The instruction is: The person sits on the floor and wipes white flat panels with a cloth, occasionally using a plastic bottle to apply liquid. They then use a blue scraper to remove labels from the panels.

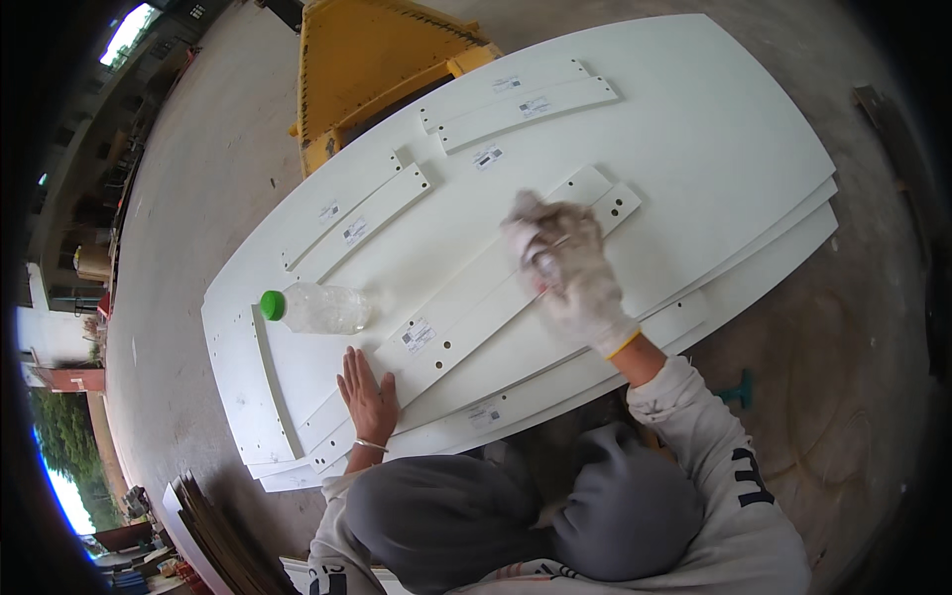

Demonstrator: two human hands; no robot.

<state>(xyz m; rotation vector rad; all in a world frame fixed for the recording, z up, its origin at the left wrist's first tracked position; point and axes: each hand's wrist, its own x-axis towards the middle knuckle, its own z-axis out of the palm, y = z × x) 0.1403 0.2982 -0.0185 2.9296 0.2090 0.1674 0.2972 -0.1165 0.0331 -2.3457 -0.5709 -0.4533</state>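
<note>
My left hand (369, 405) is bare, with a bracelet at the wrist. It lies flat with its fingers stretched out at the near left end of a long white panel strip (474, 315) that has dark holes and a label. My right hand (583, 290), in a dirty white work glove, is closed over the far part of this strip. A crumpled greyish-white cloth (540, 216) appears bunched in it, though motion smears the outline. Just beyond my left hand, a clear plastic bottle (332, 309) with a green cap lies on its side.
Large white panels (684, 129) are stacked beneath the strips. More labelled strips (531, 111) lie at the far side and left. A yellow metal frame (382, 59) stands behind. A green tool handle (736, 389) is right of the stack; boards (213, 540) lean at lower left.
</note>
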